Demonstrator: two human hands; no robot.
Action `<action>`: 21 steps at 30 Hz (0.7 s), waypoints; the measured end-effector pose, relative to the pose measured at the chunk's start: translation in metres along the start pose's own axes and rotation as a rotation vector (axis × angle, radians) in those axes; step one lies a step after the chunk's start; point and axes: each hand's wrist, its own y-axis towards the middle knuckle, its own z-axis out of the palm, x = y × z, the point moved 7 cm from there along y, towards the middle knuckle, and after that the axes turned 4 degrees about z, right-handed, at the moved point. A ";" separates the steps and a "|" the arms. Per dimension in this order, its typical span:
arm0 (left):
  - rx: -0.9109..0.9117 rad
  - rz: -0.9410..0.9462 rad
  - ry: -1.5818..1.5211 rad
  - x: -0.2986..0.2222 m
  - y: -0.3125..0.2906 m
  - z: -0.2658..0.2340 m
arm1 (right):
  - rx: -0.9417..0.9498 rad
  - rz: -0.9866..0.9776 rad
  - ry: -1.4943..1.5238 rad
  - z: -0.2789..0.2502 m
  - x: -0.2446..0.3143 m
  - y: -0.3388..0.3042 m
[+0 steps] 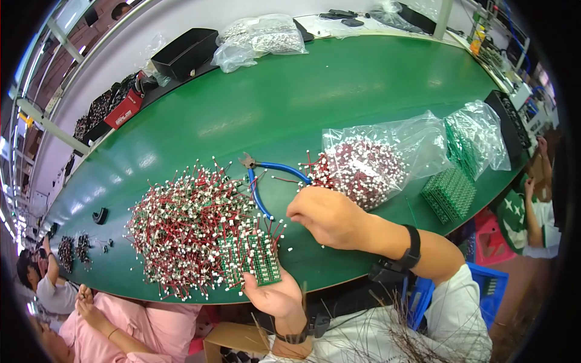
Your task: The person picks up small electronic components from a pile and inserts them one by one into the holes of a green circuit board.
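Note:
My left hand (275,295) grips the near edge of a green circuit board panel (264,257), thumb on top, with small white connectors and red wires along it. The panel rests against a large heap of small boards with red wires and white connectors (181,233). My right hand (330,216) hovers to the right of the panel, fingers curled together. Whatever they pinch, if anything, is hidden. Beyond my hands lie blue-handled cutting pliers (255,187), jaws pointing away. A clear bag of red-wired white connectors (366,172) lies just past my right hand, some spilling out.
A stack of green board panels (449,195) and a bag of green boards (475,142) sit at the right. Black bins (184,53) and a red box (125,109) line the far edge. A person in pink (130,323) sits close at left; another person (538,221) is at right.

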 end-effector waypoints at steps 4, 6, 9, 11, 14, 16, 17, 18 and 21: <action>-0.012 -0.015 -0.013 0.000 0.001 -0.002 | 0.028 0.060 0.130 -0.006 0.009 -0.001; 0.000 -0.018 -0.011 0.001 0.001 -0.004 | 0.031 -0.011 0.146 -0.008 0.023 -0.005; -0.028 -0.069 0.001 0.005 -0.004 -0.009 | 0.051 -0.194 0.168 0.000 0.051 -0.016; -0.120 -0.083 0.075 0.005 -0.011 -0.015 | 0.203 -0.140 0.235 0.020 0.053 -0.028; 0.032 -0.052 0.147 0.002 -0.011 -0.001 | 0.272 -0.149 0.133 0.036 0.050 -0.032; 0.100 -0.020 0.128 0.001 -0.010 0.006 | 0.278 -0.115 0.067 0.044 0.044 -0.035; 0.100 -0.023 0.127 0.001 -0.011 0.007 | 0.283 -0.085 0.002 0.047 0.040 -0.036; 0.146 -0.014 0.151 0.000 -0.010 0.014 | 0.282 -0.083 0.001 0.049 0.039 -0.036; 0.175 -0.025 0.128 -0.001 -0.011 0.019 | 0.215 -0.106 -0.010 0.047 0.039 -0.035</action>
